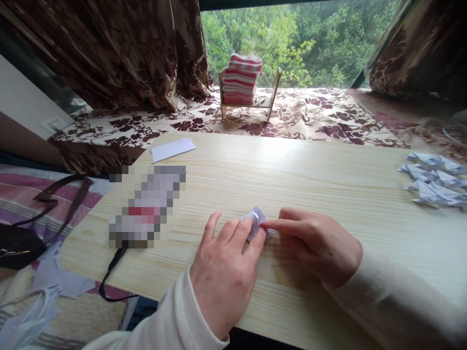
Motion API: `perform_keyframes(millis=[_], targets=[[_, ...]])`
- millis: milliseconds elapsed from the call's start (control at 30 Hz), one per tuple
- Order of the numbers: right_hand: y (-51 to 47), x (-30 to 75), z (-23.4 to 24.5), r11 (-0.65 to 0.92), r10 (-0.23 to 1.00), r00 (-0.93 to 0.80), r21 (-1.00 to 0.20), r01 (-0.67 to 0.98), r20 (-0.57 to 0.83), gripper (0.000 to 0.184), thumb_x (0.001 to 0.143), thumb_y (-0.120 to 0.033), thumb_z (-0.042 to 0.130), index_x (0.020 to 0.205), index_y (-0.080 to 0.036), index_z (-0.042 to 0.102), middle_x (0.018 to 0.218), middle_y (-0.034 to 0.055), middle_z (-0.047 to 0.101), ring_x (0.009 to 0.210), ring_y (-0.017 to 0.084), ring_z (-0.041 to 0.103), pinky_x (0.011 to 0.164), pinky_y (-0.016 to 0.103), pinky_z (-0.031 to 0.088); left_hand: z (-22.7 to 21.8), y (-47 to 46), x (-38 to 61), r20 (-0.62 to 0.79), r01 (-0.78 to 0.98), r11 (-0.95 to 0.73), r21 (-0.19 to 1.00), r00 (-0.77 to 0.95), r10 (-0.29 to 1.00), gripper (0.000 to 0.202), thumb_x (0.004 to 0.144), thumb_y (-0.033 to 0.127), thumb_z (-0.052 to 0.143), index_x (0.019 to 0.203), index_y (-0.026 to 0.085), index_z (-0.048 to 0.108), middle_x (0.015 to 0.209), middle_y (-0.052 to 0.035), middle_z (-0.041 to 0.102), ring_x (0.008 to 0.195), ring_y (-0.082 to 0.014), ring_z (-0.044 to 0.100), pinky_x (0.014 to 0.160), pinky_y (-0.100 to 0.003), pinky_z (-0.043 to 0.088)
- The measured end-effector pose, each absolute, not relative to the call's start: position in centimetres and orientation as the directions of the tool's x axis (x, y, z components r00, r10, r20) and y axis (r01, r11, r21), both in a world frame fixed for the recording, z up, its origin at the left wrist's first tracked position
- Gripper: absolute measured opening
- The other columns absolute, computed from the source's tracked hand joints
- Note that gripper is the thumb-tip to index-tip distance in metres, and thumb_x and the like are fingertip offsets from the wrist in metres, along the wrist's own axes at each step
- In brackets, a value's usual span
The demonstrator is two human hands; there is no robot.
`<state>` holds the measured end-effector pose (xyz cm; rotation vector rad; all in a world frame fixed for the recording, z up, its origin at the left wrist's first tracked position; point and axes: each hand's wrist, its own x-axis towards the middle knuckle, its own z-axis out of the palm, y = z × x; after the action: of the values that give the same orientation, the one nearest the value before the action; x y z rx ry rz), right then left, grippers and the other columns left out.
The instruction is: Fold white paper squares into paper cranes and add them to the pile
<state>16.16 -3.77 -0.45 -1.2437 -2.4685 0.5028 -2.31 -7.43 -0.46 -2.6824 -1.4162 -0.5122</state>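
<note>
A small folded piece of pale paper (257, 218) lies on the light wooden table (292, 170), near its front edge. My left hand (226, 272) rests on the table with its fingertips pressing the paper's left side. My right hand (314, 243) comes in from the right and pinches the paper's right edge with its fingers closed together. Most of the paper is hidden under my fingers.
Several folded paper pieces (434, 180) lie at the table's right edge. A white paper slip (172, 148) sits at the far left, a blurred object (146, 206) with a black cable nearer. A small wooden rack of striped cloths (242, 80) stands by the window. A dark bag (22, 238) lies left.
</note>
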Motion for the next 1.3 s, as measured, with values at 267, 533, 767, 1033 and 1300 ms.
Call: perform_keyframes(millis=[267,533,767,1033,1300], targets=[[-3.1,16.3,0.0,0.568,0.811,-0.539,-0.529,0.630,0.228,0.036,0.083,-0.011,0.038,0.104,-0.019,0.066,0.071,0.0034,0.060,0.058,0.011,0.054,0.055,0.022,0.041,-0.8,-7.6,-1.9,0.357,0.833,-0.551,0.056,0.499,0.790,0.036,0.087,0.016,0.041,0.121,0.018,0.054,0.125,-0.0033,0.056,0.103,-0.0211,0.051,0.102,-0.050,0.026],[-3.8,15.1,1.1,0.667,0.739,-0.549,-0.310,0.678,0.390,0.031,0.085,-0.011,0.040,0.105,-0.018,0.063,0.074,0.0045,0.060,0.060,0.013,0.055,0.053,0.023,0.041,-1.2,-7.8,-1.8,0.369,0.842,-0.526,0.119,0.454,0.811,0.035,0.088,0.016,0.042,0.120,0.020,0.054,0.123,-0.0030,0.058,0.105,-0.0205,0.051,0.106,-0.052,0.020],[-3.8,14.7,0.9,0.680,0.717,-0.574,-0.217,0.700,0.395,0.026,0.087,-0.013,0.038,0.090,-0.018,0.063,0.070,0.0038,0.059,0.060,0.013,0.054,0.053,0.024,0.038,-1.3,-7.9,-1.5,0.384,0.857,-0.494,0.146,0.411,0.827,0.035,0.087,0.017,0.042,0.120,0.020,0.054,0.122,-0.0025,0.059,0.104,-0.0203,0.051,0.107,-0.052,0.020],[-3.8,15.0,0.8,0.666,0.736,-0.568,-0.245,0.704,0.369,0.025,0.086,-0.013,0.038,0.090,-0.020,0.062,0.072,0.0033,0.059,0.059,0.013,0.054,0.052,0.023,0.037,-1.3,-8.2,-1.5,0.376,0.869,-0.479,0.124,0.406,0.833,0.037,0.086,0.017,0.043,0.122,0.019,0.053,0.123,-0.0030,0.058,0.105,-0.0214,0.050,0.105,-0.053,0.024],[-3.6,14.9,0.2,0.654,0.754,-0.565,-0.298,0.696,0.336,0.026,0.086,-0.014,0.037,0.091,-0.019,0.063,0.073,0.0042,0.059,0.061,0.013,0.055,0.054,0.023,0.039,-1.3,-8.2,-1.4,0.381,0.868,-0.476,0.139,0.397,0.835,0.034,0.087,0.018,0.043,0.119,0.019,0.055,0.122,-0.0036,0.059,0.104,-0.0219,0.051,0.105,-0.053,0.024]])
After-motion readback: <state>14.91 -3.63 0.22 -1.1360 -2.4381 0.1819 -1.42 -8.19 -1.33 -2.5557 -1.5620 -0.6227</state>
